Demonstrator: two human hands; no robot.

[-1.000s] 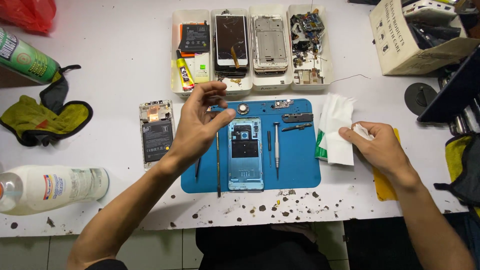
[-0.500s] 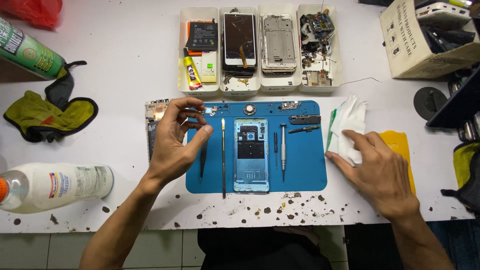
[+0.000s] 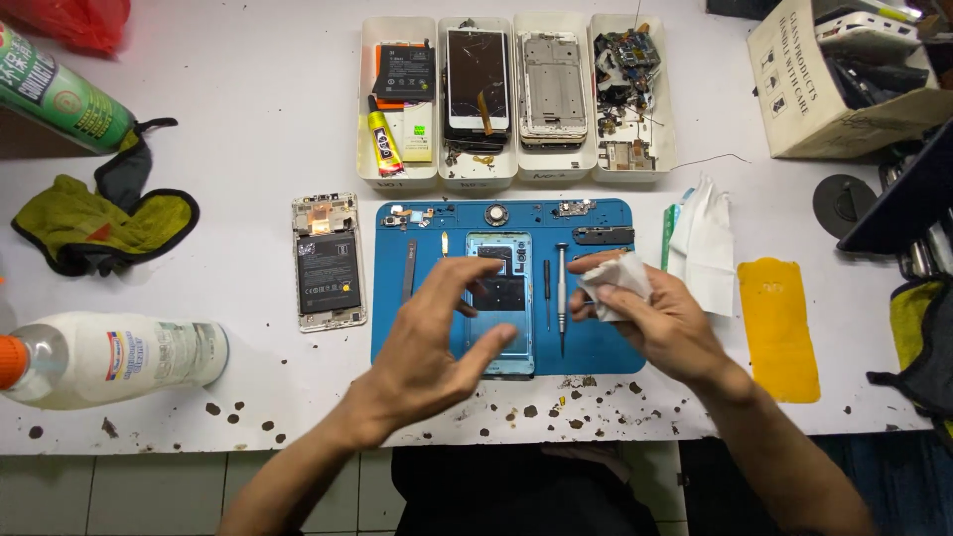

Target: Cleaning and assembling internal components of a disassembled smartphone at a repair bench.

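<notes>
- Head view: the left hand (image 3: pixel 437 342) is hovering over the blue mat (image 3: pixel 417 328), and its fingers (image 3: pixel 467 273) are spreading apart and holding nothing.
- The left forearm is coming in from about 7 o'clock, the palm is turning to the right, and the fingertips are reaching toward the phone frame (image 3: pixel 501 298).
- The phone frame is lying flat in the middle of the blue mat, partly under the left hand. It is looking thin and light, with bare parts inside, so I judge it fragile; the long side edges are seeming the safest place to take it.
- The right hand (image 3: pixel 660 323) is resting at 3 o'clock of the phone frame, and its fingers (image 3: pixel 606 263) are closing on a white wipe (image 3: pixel 615 283). The wipe is looking soft, crumpled and very light, so a gentle pinch is enough.
- The right forearm is entering from about 5 o'clock, with the wrist low over the mat edge.
- A screwdriver (image 3: pixel 562 298) is lying just beside the wipe, between it and the phone frame.
- On the tabletop (image 3: pixel 248 119), at 9 o'clock of the mat, another opened phone (image 3: pixel 328 263) is lying.
</notes>
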